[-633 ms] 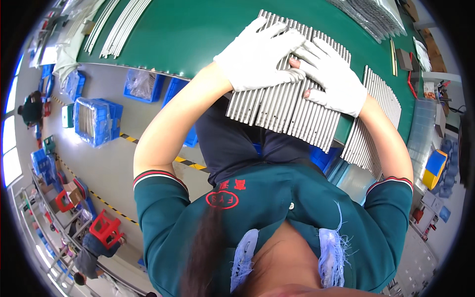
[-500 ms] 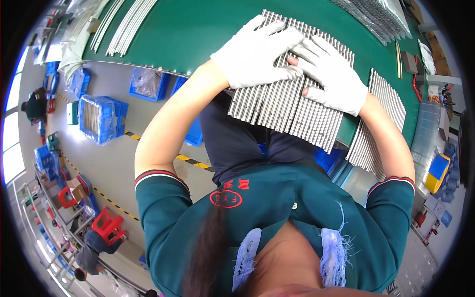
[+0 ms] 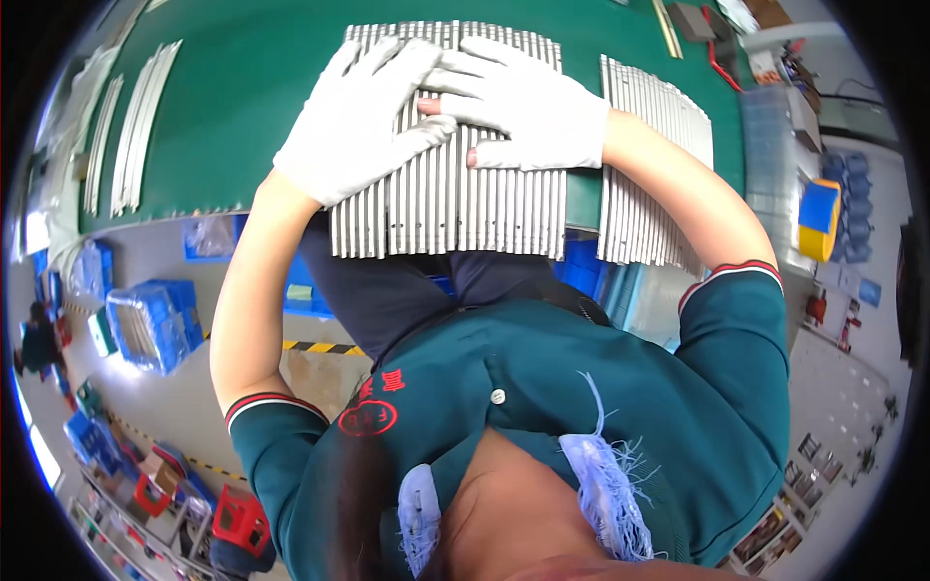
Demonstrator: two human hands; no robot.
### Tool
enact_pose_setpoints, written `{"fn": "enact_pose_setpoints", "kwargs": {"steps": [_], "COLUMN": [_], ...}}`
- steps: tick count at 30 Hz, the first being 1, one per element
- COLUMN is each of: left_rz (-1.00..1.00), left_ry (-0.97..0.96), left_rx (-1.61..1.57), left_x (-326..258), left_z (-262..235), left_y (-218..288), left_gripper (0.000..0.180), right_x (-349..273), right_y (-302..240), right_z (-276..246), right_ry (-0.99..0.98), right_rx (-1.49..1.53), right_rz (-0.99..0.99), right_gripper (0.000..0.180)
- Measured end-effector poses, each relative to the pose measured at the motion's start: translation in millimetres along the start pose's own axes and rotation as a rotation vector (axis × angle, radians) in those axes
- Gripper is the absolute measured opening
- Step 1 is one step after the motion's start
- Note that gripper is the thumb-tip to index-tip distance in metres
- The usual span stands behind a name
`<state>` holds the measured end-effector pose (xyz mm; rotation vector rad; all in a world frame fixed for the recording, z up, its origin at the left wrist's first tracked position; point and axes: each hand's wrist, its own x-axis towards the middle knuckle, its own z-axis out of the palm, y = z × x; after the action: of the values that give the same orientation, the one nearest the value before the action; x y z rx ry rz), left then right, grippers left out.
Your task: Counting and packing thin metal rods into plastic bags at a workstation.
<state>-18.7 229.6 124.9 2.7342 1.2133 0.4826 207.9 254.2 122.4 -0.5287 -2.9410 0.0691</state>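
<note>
Both gloved hands are flat on a batch of grey metal strips (image 3: 450, 208) laid side by side on the green desk (image 3: 252, 87), near ends hanging over its edge. Left hand (image 3: 354, 126) presses down open-palmed, right hand (image 3: 528, 111) overlaps it, fingers spread; neither grip closes around anything. Looks like the squaring-up step, evening the strips. Next move probably needs steady, even pressure so none slide off. Another stack of strips (image 3: 644, 165) sits just right, 1 looser bunch (image 3: 136, 126) far left.

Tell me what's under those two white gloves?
Under the left hand and right hand lies a row of long grey metal strips on the green table. The strips' covered parts are hidden.
</note>
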Motion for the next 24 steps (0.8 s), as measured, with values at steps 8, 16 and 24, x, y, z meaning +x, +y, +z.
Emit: {"fn": "enact_pose_setpoints", "kwargs": {"steps": [8,16,24], "left_rz": [0.026,0.044,0.056], "left_ry": [0.004,0.053,0.071], "left_rx": [-0.045,0.026,0.046], "left_x": [3.3,-11.1,5.0], "left_z": [1.3,-2.4,3.2], "left_y": [7.1,-15.5,3.3], "left_gripper": [0.059,0.055,0.054], "right_x": [-11.1,13.9,-9.1], "right_y": [1.1,-5.5,0.9], "right_z": [-1.6,8.2,9.6], "right_ry": [-0.008,0.036,0.078], "right_rx": [0.026,0.043,-0.016], "right_rz": [0.006,0.002,0.012], "right_gripper": [0.061,0.061,0.057]}}
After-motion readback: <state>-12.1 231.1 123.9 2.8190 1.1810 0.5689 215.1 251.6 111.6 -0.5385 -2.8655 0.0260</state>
